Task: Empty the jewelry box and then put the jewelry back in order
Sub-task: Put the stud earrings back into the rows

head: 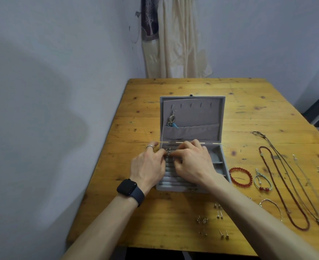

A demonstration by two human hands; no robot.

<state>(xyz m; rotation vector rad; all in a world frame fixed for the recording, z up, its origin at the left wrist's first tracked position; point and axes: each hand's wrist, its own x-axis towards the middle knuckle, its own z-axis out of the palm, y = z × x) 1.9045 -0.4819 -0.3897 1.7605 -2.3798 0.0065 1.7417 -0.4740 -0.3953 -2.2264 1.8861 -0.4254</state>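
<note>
Open grey box [222,117] at the middle of the table [173,87], lid raised, a dangling earring [171,119] hooked inside it. Left hand [147,166] and right hand [192,160], fingers curled, meet over the box's rear-left ring rolls and pinch a small stud [168,154] between their tips. Bracelets [240,168] and necklaces [261,154] lie right of the box; loose studs [219,214] lie in front of it.

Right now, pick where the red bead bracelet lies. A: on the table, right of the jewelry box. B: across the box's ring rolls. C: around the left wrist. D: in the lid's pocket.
A: the red bead bracelet lies flat on the table just right of the jewelry box, outside it. The left wrist bears only a dark watch.
</note>
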